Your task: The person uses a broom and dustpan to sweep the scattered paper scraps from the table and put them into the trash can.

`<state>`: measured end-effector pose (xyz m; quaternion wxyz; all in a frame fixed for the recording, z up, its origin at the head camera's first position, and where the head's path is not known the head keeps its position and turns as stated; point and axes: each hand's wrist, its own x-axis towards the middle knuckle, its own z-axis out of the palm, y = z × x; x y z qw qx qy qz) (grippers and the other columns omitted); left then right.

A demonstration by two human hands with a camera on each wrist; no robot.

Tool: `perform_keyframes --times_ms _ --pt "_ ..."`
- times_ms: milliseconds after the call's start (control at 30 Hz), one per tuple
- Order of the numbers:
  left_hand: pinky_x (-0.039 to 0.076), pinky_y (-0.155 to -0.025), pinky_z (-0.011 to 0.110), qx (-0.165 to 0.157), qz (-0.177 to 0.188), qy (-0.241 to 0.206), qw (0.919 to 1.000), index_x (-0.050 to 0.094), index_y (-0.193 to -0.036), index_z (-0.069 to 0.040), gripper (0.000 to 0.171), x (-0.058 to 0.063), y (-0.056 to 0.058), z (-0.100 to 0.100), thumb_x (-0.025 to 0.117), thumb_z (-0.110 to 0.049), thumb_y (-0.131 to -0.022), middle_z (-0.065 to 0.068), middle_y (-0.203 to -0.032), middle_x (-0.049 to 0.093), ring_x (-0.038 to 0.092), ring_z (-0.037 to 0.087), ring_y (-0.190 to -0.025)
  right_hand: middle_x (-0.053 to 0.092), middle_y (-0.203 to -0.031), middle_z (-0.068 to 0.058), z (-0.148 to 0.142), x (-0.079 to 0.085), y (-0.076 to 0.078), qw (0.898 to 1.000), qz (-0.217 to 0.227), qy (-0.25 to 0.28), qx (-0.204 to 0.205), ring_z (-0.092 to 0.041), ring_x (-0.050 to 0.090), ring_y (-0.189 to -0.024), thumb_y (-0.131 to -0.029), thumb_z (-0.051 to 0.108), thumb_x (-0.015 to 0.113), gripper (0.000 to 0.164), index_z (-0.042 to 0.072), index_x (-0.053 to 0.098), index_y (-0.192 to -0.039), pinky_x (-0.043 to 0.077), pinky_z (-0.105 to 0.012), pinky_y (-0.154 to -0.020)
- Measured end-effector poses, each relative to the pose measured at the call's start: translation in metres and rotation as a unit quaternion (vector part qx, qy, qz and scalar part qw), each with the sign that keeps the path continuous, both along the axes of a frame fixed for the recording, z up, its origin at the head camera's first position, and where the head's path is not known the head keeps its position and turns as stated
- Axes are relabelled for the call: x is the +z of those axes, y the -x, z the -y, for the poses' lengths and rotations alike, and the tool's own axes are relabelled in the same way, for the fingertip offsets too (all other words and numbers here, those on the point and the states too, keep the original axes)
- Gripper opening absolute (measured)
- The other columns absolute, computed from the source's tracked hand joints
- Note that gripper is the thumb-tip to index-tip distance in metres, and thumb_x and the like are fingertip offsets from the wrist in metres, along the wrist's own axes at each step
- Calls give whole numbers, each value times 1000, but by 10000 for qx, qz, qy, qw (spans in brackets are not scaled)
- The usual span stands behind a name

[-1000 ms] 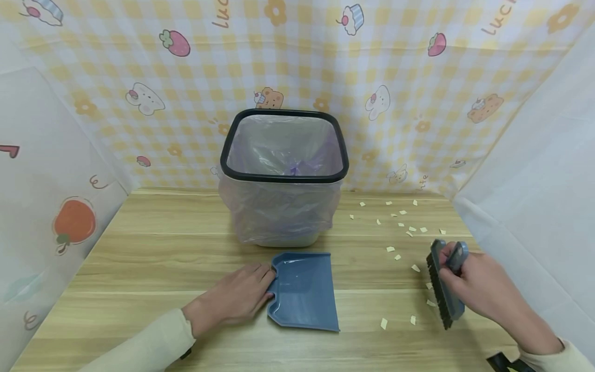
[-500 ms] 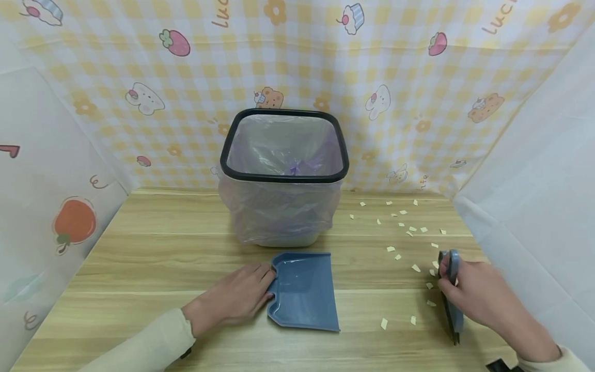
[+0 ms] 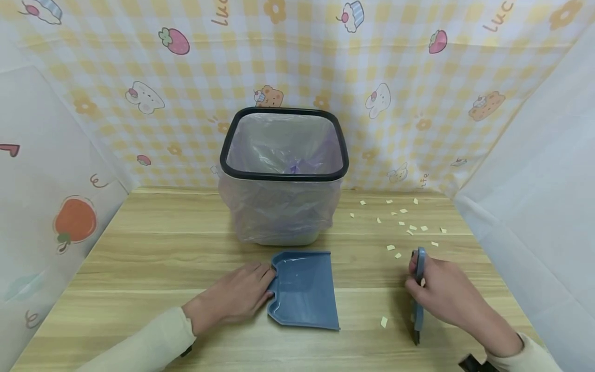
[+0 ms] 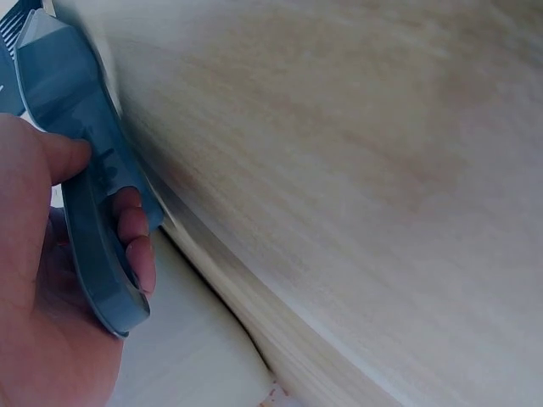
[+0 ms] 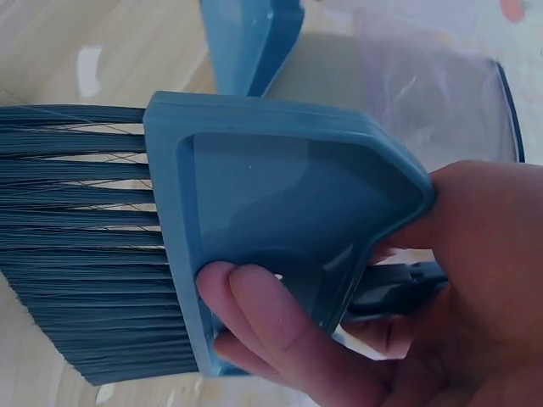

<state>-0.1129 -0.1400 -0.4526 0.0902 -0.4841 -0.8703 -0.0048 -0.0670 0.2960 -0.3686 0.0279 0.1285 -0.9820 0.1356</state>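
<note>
Flat on the wooden table lies a blue dustpan (image 3: pixel 304 289), its wide lip toward the right. My left hand (image 3: pixel 234 292) grips its handle (image 4: pixel 102 229), fingers wrapped through the handle's opening in the left wrist view. To the right, my right hand (image 3: pixel 448 289) holds a blue hand brush (image 3: pixel 418 305) on edge, bristles down on the table. Dark bristles (image 5: pixel 85 237) and the brush's hollow back fill much of the right wrist view, with fingers pressed on that back. One paper scrap (image 3: pixel 384 322) lies between brush and dustpan; others near the brush are hidden.
A bin (image 3: pixel 283 206) with a black rim and a clear purplish liner stands behind the dustpan. Several small pale paper scraps (image 3: pixel 412 227) are scattered at the back right of the table. A checked cloth (image 3: pixel 297 62) hangs behind, with white sheets at both sides.
My right hand has tilted the brush upright and swept it left across the table, over scraps that lay there. The left hand and dustpan have stayed put.
</note>
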Motion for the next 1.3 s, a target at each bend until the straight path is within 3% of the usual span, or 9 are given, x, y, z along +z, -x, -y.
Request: perform_keyframes --times_ms 200,533,767,1000,1300 --pt "59 -97 41 -39 -65 26 10000 65 -128 5 35 -2 2 0 65 -25 -110 15 -118 70 69 27 -103 53 -72 6 19 1 6 9991 290 298 -95 -11 44 -60 -102 14 70 11 11 60 -100 38 -31 -53" --pt "60 -97 41 -65 -73 14 10000 65 -127 5 34 -3 4 -1 66 -25 -109 15 -116 70 69 27 -101 55 -73 4 37 2 23 9981 -128 609 -31 -11 48 -58 -104 8 65 10 13 57 -99 40 -31 -51" --pt "58 -100 41 -79 20 18 10000 65 -128 4 34 -2 4 -1 64 -25 -110 15 -117 70 69 27 -104 57 -78 1 43 2 32 9953 -106 958 -79 -11 49 -56 -105 7 61 5 11 60 -102 41 -30 -48" --pt "58 -102 43 -17 364 -125 9993 63 -129 3 32 -1 3 0 61 -23 -112 15 -120 69 70 28 -109 58 -72 4 35 10 34 9937 37 1121 10 -10 52 -54 -106 7 60 4 11 58 -104 44 -31 -50" --pt "59 -102 43 -56 422 -188 9989 63 -128 4 31 0 3 1 62 -22 -111 16 -122 69 70 30 -112 57 -73 3 -3 20 32 9963 -93 847 -95 -12 50 -58 -105 5 61 6 10 58 -107 42 -31 -51"
